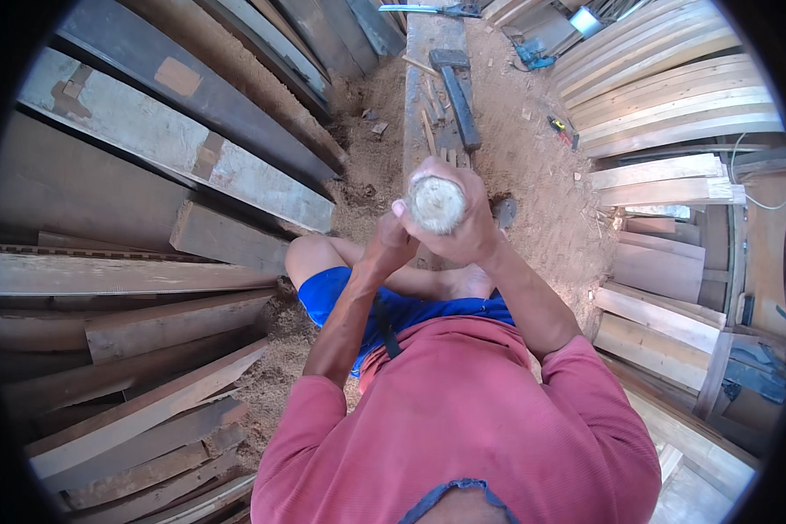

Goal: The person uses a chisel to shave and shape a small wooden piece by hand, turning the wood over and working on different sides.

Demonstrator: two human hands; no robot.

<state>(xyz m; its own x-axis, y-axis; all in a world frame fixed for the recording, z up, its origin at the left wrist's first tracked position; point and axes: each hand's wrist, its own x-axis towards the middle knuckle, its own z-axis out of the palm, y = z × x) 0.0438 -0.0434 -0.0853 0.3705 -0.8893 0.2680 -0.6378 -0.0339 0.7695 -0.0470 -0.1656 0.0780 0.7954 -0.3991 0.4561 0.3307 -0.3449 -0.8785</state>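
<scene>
Red shirt (463,419) fills the bottom of the view, nearest the lens, blue shorts (384,310) just past it. Both forearms run up from there to a round wooden handle (435,203), seen end-on, pale cut face toward the camera.

Right hand (467,223) is wrapped closed round the handle just under its top end, fingers fully around. Left hand (391,244) is closed on it too, lower and to the left, touching the right hand. The shaft below the hands is hidden; can't tell what's on the far end.

Handle sits above a long timber (432,105) lying on the ground and running away from the person. Bare knee (310,258) at left, foot (467,281) under the hands.

My read: a two-handed tool held upright over the timber. To do it well: keep hands stacked and tight, shaft in line with the timber, foot clear of where the end lands, short controlled strokes, eyes on the contact point, not the handle top.

On the timber further out: a mallet (456,92) and small wooden pegs (428,127). Sawdust floor (533,175) all around. Dark planks (148,288) stacked at left, pale boards (664,96) stacked at right. Small red-and-yellow tool (564,131) on the sawdust, blue tool (533,57) near the top.
</scene>
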